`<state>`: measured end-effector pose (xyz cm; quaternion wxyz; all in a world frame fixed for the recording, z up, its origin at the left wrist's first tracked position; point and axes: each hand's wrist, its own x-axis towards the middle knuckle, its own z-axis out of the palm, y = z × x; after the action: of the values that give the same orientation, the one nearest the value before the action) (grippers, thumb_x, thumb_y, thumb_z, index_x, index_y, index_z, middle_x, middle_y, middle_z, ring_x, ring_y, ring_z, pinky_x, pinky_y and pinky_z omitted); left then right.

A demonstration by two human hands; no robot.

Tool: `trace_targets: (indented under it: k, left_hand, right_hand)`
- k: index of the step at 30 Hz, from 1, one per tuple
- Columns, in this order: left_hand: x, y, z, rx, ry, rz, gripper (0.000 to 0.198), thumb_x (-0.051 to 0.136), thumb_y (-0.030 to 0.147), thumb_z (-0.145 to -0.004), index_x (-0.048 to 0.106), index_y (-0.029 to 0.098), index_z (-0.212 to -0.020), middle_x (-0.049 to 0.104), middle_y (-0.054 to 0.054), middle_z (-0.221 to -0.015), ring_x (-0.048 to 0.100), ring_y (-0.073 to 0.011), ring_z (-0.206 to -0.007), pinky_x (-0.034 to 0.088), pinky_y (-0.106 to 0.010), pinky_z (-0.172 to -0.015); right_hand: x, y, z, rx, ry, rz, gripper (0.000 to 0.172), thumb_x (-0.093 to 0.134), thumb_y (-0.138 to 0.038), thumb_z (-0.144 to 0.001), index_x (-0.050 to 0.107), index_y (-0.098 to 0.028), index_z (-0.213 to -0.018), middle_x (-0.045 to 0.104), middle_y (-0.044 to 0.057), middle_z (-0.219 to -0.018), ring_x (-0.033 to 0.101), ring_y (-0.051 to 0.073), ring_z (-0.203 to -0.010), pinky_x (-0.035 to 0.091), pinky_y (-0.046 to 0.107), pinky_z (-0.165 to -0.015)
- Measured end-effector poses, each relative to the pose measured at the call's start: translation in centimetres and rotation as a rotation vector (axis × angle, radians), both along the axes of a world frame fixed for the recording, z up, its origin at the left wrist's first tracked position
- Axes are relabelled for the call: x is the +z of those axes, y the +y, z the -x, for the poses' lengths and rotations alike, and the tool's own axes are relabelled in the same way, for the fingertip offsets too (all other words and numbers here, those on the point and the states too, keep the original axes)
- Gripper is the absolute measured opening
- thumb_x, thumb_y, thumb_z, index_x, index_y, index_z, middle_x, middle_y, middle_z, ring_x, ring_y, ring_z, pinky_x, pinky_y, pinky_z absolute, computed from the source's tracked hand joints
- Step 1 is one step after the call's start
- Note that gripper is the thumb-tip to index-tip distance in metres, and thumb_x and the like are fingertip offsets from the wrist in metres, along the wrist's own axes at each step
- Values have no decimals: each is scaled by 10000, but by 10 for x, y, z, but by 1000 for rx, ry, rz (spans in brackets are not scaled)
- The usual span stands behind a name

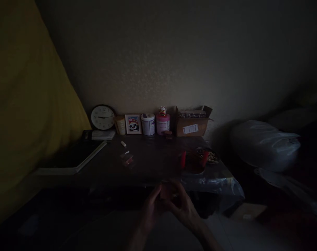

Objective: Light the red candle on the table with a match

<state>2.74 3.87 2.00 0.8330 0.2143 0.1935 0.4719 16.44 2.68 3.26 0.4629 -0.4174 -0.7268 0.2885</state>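
Note:
Both hands are raised together just in front of the table's near edge. Between them is a small flat reddish-brown piece (167, 191); the dim light hides its exact kind. My left hand (151, 206) grips its left side, thumb uppermost. From the right, the curled fingers and thumb of my right hand (183, 205) close around the other side. On the table beyond lie a small clear packet (127, 159) with reddish contents and a small white piece (123, 143).
A red-ended holder (193, 165) and a round dish of small sticks (210, 156) stand at the table's right. Along the wall are a clock (103, 117), a panda picture (133, 124), tubs and an open carton (192, 127). A large book (75, 169) lies left.

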Motion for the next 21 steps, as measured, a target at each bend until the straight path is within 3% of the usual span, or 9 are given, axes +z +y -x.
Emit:
trace_targets:
  k: [5, 8, 11, 16, 21]
  left_hand:
    - [-6, 3, 0, -17, 71, 86, 286, 519, 354, -830, 679, 154, -956, 708, -62, -893, 617, -168, -789, 427, -259, -675]
    - [-10, 2, -2, -32, 108, 44, 263, 517, 318, -828, 676, 161, -966, 695, -59, -930, 597, -150, -732, 391, -244, -593]
    - [-13, 2, -3, -41, 160, -10, 282, 506, 307, -825, 669, 147, -989, 691, -78, -915, 576, -148, -674, 349, -243, -540]
    - [-17, 3, 1, -27, 258, 12, 285, 531, 316, -795, 674, 138, -965, 693, -84, -859, 574, -153, -652, 315, -241, -517]
    - [-10, 2, 2, -8, 397, 81, 294, 573, 354, -743, 674, 150, -928, 693, -74, -795, 566, -147, -602, 270, -226, -459]
  right_hand:
    - [1, 11, -16, -50, -15, -82, 168, 506, -269, -866, 631, -235, -973, 640, 50, -998, 605, 199, -950, 508, 320, -805]
    - [-8, 16, -18, -42, -102, -103, 153, 504, -253, -866, 654, -229, -892, 652, 42, -893, 626, 181, -838, 519, 292, -718]
    - [-15, 17, -18, 0, -186, -127, 158, 508, -192, -851, 649, -231, -911, 649, 37, -909, 621, 173, -841, 515, 287, -728]
    - [-13, 14, -18, 15, -259, -100, 185, 499, -132, -830, 641, -223, -905, 656, 31, -903, 626, 164, -813, 506, 268, -706]
    - [-10, 14, -20, 32, -294, -36, 161, 501, -136, -832, 638, -204, -884, 662, 34, -914, 619, 164, -828, 482, 258, -719]
